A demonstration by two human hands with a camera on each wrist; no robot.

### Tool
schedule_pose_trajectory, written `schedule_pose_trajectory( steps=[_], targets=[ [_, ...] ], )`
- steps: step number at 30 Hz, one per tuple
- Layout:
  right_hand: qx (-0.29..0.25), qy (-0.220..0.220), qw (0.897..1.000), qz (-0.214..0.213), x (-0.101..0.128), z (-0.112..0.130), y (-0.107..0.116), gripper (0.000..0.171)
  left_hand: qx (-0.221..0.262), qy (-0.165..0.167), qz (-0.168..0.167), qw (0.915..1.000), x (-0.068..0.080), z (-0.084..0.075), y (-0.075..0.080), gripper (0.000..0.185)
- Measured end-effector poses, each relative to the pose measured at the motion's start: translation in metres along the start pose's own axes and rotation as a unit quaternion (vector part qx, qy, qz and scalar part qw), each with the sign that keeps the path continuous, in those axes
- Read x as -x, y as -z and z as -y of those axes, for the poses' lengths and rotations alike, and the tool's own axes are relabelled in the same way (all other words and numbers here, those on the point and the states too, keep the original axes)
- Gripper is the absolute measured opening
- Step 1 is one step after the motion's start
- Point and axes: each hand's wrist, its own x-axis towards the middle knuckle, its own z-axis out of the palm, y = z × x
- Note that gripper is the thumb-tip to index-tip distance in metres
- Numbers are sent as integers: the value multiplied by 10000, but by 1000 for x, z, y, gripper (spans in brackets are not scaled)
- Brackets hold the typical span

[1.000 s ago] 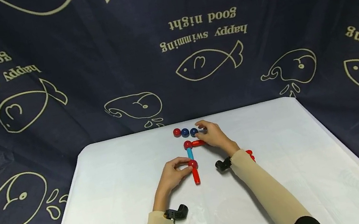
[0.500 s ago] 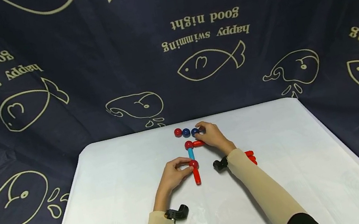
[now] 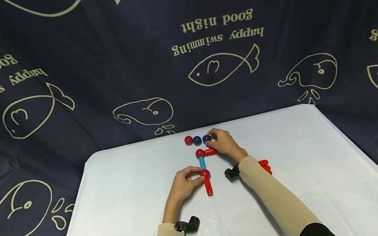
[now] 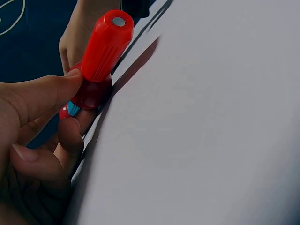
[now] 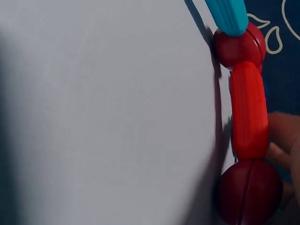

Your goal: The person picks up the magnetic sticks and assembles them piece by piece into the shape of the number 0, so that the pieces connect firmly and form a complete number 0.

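A chain of magnetic pieces lies on the white table [image 3: 122, 214]. From near to far it runs red stick [image 3: 208, 186], red ball [image 3: 205, 173], blue stick [image 3: 202, 162], red ball [image 3: 199, 153]. A second red stick [image 3: 210, 151] turns off to the right. My left hand [image 3: 198, 174] pinches the near red ball [image 4: 93, 91] between thumb and fingers. My right hand [image 3: 216, 145] is curled at the far end of the sideways red stick [image 5: 248, 110] and holds another red ball [image 5: 248, 192] against it. That ball is hidden in the head view.
A red ball [image 3: 188, 140] and two blue balls [image 3: 197, 140] sit in a row near the table's far edge, just left of my right hand. Spare red sticks [image 3: 265, 165] lie behind my right forearm. A dark fish-print cloth [image 3: 218, 66] surrounds the table.
Both hands keep their holds and places; only the view has shifted slightly.
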Motion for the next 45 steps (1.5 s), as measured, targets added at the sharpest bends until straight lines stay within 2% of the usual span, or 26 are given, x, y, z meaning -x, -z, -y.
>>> schedule_pose_trajectory(
  steps=[9, 21, 32, 39, 45],
  targets=[
    [-26, -64, 10000, 0, -1, -3, 4, 37, 22, 8, 31, 10000, -1, -2, 0, 27],
    [-422, -196, 9988, -119, 11, -8, 12, 40, 0, 92, 17, 10000, -1, 0, -1, 26],
    [-944, -33, 9940, -560, 39, 5, 22, 36, 47, 57, 20, 10000, -1, -1, -2, 26],
    [-1105, 130, 9898, -893, 60, 14, 19, 32, 87, 48, 83, 9999, -1, 0, -2, 27],
    [-1186, 325, 9884, -895, 79, 21, 18, 30, 32, 25, 68, 10000, 0, 0, 0, 28]
  ],
)
